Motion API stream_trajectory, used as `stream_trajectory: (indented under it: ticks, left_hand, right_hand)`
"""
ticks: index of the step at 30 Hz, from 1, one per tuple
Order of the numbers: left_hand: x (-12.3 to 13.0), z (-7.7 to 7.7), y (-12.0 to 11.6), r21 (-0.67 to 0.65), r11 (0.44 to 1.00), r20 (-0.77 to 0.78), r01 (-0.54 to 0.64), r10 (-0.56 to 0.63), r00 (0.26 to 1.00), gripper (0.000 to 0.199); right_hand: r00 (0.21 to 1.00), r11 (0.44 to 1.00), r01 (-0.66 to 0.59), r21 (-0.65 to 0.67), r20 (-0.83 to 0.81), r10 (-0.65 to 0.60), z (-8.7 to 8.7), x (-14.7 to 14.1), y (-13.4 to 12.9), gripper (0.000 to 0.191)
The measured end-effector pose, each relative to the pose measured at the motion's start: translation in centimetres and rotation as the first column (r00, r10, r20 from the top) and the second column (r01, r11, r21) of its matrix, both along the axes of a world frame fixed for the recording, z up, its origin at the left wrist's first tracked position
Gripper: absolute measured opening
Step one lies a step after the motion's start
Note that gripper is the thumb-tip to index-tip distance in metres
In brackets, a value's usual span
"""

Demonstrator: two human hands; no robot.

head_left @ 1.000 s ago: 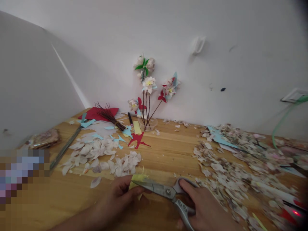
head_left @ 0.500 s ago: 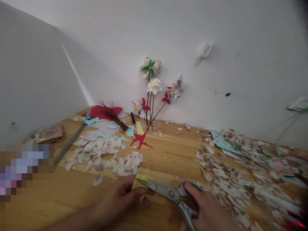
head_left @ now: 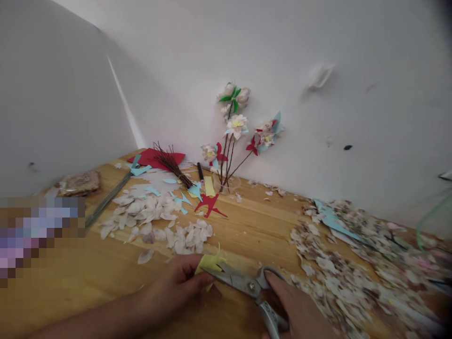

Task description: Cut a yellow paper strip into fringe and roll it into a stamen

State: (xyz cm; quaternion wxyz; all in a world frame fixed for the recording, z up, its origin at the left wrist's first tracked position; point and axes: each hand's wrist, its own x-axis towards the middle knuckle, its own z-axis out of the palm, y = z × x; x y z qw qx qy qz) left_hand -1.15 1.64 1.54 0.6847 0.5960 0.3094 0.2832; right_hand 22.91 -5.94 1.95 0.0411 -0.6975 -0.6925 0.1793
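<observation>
Between the thumb and fingers of the left hand (head_left: 187,278), a small piece of thin yellow paper (head_left: 209,263) was pinched, held up over the near middle of the light wooden table (head_left: 243,230). By the right hand (head_left: 300,306), metal scissors with grey handles (head_left: 251,285) were gripped, the fingers closed about the handles and the blades pointed toward 10 o'clock, set against the paper. At its free edge fine slivers were seen standing loose, so the paper was judged to be partly cut; whether the blades were fully closed on it could not be told.

Toward 12 o'clock from the paper, several white blossoms with yellow centres (head_left: 236,123) had been mounted on brown stems, with red, green and blue leaves attached, and stood in a clear shallow dish (head_left: 235,186). These were judged to be made up. Much was left unassembled: a tied bundle of thin brown twigs (head_left: 173,167) was laid at 11 o'clock, partly over a dark red paper sheet (head_left: 148,157); loose whitish petals (head_left: 148,209) were heaped at 10 o'clock; and a wide spread of browned, pale petals (head_left: 332,268) was scattered at 3 o'clock. Near the dish, a flat yellow paper rectangle (head_left: 209,186) and a jagged red paper offcut (head_left: 208,205) were seen, with cutting evidently done there.
</observation>
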Motion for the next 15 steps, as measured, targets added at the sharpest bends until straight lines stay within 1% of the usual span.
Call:
stream_trajectory:
  ticks: [2,6,11,12,15]
  left_hand:
    - [0.08,0.28,-0.11,-0.008,1.0,-0.008,0.015,-0.015,1.0,0.025]
    - [-0.03,0.12,-0.21,-0.003,1.0,-0.035,0.02,-0.02,0.999,0.026]
    - [-0.03,-0.33,-0.11,-0.012,1.0,-0.018,0.025,-0.025,1.0,0.027]
    - [0.01,-0.25,-0.1,-0.023,0.999,-0.017,0.022,-0.023,1.0,0.027]
    - [0.09,0.24,-0.12,-0.049,0.999,-0.007,0.014,-0.014,1.0,0.026]
  right_hand:
    - [0.999,1.0,-0.018,-0.003,-0.036,0.017,0.26,-0.24,0.02,0.049]
    - [0.998,1.0,-0.016,-0.013,-0.057,0.015,0.12,-0.14,-0.12,0.056]
    - [0.999,1.0,-0.012,-0.02,-0.041,0.011,-0.5,0.32,-0.14,0.056]
    - [0.999,1.0,-0.009,-0.021,-0.036,0.009,-0.48,0.29,-0.09,0.055]
    - [1.0,1.0,-0.006,-0.017,-0.027,0.006,0.07,-0.12,0.09,0.039]
